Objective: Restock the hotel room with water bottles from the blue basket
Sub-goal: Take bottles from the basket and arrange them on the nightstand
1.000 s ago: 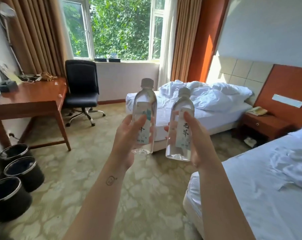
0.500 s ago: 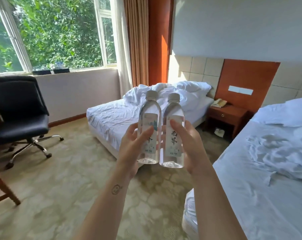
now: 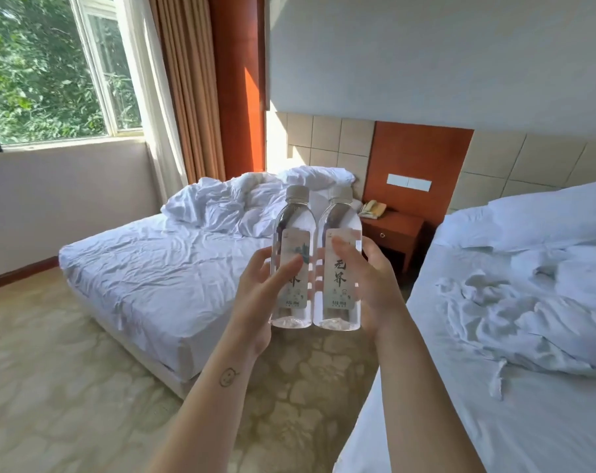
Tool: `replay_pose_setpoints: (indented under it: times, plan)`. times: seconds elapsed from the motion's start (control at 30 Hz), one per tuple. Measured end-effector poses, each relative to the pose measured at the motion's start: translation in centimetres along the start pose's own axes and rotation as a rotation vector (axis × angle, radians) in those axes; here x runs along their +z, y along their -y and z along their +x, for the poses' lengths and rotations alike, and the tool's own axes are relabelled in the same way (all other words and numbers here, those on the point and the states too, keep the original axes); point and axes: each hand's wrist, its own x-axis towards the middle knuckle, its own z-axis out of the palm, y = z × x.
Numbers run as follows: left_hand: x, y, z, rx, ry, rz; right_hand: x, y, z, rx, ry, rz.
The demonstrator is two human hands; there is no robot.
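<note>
Two clear water bottles with grey caps and pale labels are held upright side by side in front of me, touching each other. My left hand grips the left water bottle. My right hand grips the right water bottle. Both bottles hang in the air above the carpet between two beds. The blue basket is not in view.
An unmade bed with white sheets stands ahead on the left, another bed close on the right. Between them at the wall is a wooden nightstand carrying a telephone. Patterned carpet covers the floor; a window is at the left.
My view has swung right: desk, bins and chair have left the frame, the nightstand is nearer. The two bottles have come together until they touch.
</note>
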Motion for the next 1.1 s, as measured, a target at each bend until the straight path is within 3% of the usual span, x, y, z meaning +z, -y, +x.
replay_pose_setpoints:
  times: [0.43,0.77,1.1]
  plan:
    - [1.5,4.8,22.0,-0.042,0.111,-0.026,-2.0,-4.5,20.3,0.001,-0.106,-0.054]
    - [1.5,7.0,42.5,-0.044,0.34,-0.005,-1.4,-7.7,37.7,-0.062,-0.306,-0.102]
    - [9.0,12.4,57.0,-0.079,0.53,-0.025,-8.5,-9.1,49.9,-0.054,-0.549,-0.144]
